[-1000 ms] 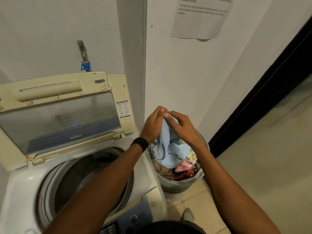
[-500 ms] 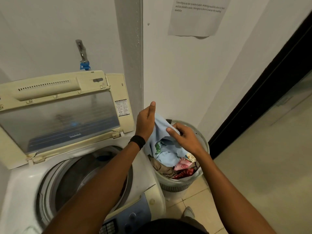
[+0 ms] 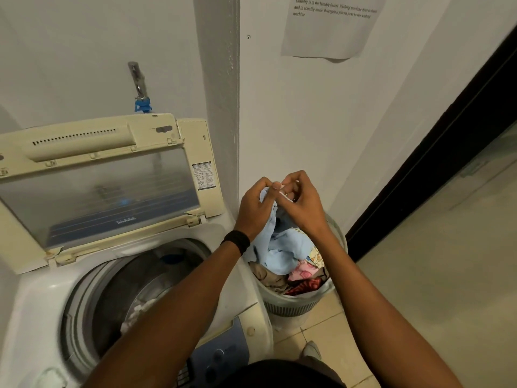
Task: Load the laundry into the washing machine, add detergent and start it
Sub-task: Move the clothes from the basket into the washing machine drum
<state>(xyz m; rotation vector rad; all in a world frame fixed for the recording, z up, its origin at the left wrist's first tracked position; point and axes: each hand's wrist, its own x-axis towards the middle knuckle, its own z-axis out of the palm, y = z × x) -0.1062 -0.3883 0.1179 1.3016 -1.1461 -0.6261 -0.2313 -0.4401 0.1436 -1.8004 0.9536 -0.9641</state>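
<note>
Pinches the top of the light blue garment [image 3: 288, 247] right of centre with left hand [image 3: 255, 210] and right hand [image 3: 303, 208], fingers curled onto the cloth. Holds it over the laundry basket [image 3: 291, 307], just right of the open-lidded washing machine [image 3: 33, 303] at lower left

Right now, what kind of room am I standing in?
Likely a home laundry corner: a top-loading washing machine with its lid raised, a laundry basket of clothes beside it, a tap above.

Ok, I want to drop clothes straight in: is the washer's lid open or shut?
Open. The lid stands tilted up at the back, and the drum is exposed below it.
</note>
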